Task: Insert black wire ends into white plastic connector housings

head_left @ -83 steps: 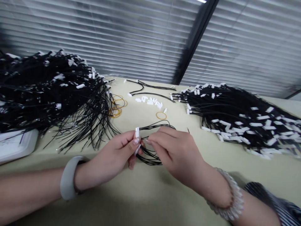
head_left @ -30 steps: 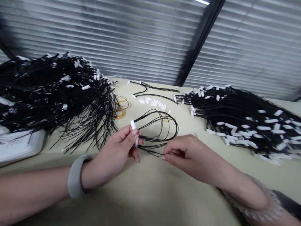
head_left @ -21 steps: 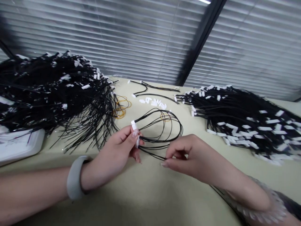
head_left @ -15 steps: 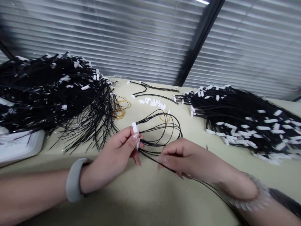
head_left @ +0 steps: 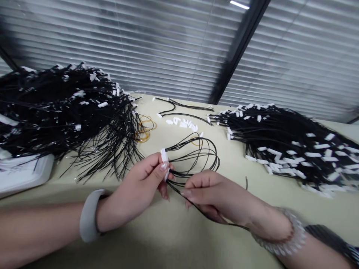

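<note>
My left hand (head_left: 148,175) pinches a white plug connector (head_left: 164,155) between thumb and fingers. Thin black wires (head_left: 196,151) leave it to the right and curve round in loose loops back toward a second white piece (head_left: 167,174) under my thumb. My right hand (head_left: 213,194) is closed on some of the black wires a short way right of the connectors. The wire ends trail below that hand toward the right wrist. Its fingertips partly hide the wires they grip.
A big heap of black wires with white connectors (head_left: 56,104) lies at the left, a similar heap (head_left: 280,130) at the right. Between them are loose white connectors (head_left: 185,122), yellow rubber bands (head_left: 143,136) and a few separate wires (head_left: 185,114). A white plastic tray (head_left: 42,173) stands at the left.
My right hand has slid slightly left along the wires, closer to the connectors. My left hand stays pinched on the connector, shifted very little.
</note>
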Tool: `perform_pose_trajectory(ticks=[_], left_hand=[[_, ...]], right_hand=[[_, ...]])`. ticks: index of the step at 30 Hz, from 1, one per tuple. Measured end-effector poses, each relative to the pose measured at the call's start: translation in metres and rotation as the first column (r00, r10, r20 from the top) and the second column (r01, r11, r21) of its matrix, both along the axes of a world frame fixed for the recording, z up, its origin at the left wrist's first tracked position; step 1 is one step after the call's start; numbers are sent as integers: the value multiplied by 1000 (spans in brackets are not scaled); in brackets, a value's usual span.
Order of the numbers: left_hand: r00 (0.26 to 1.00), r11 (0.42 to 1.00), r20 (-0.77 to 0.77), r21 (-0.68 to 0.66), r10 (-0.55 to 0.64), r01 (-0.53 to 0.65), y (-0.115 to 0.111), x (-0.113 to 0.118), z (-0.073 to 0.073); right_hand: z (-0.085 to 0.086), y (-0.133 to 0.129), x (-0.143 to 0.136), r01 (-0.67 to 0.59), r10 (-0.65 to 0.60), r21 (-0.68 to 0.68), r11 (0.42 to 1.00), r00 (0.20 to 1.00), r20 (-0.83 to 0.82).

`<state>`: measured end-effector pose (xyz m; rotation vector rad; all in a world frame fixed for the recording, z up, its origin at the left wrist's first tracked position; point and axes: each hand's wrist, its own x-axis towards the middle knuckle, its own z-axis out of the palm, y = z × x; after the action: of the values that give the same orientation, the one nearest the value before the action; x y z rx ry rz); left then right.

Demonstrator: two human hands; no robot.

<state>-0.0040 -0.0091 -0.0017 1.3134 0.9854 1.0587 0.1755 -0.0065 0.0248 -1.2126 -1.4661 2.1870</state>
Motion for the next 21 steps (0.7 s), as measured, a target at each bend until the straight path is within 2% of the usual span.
perform_pose_trajectory(ticks=[3,5,6,7,8,10,12,14,16,18,20,21], left_hand=[[999,1000,42,-23,-9,10,0,0,-2],[998,999,58,-39,2,0,0,0,-3],[998,999,67,-51,8,-4,1,1,-3],[997,998,77,-62,12,-7,1,1,-3],[996,997,84,-72,14,-8,1,1,-3],[996,997,86,-83,12,-5,1,1,-3],[997,997,77,-80,1,5,0,1,-3],[997,997,78,-81,5,2,0,1,-4],[996,996,92,-92,21,-13,2,0,-6],[993,994,108,-109,39,-27,4,0,-8],[992,992,122,-122,39,-24,5,0,-11],[991,992,132,-127,38,-21,6,0,-12]], right_hand=[[0,-2,0,61,-62,21,998,997,48],[3,-4,0,51,-81,155,987,978,193],[5,-5,0,10,-91,281,960,957,277],[6,-6,0,-58,-109,427,902,928,356],[6,-7,0,-146,-135,569,810,896,422],[4,-9,0,-322,-204,757,569,836,509],[1,-10,4,-454,-319,817,355,763,563],[1,-10,10,-578,-451,795,184,669,591],[6,-7,21,-677,-582,733,64,571,579],[18,-4,31,-689,-700,724,2,516,493],[30,-3,40,-573,-787,816,-73,536,306],[35,-5,44,-468,-809,877,-109,555,196]])
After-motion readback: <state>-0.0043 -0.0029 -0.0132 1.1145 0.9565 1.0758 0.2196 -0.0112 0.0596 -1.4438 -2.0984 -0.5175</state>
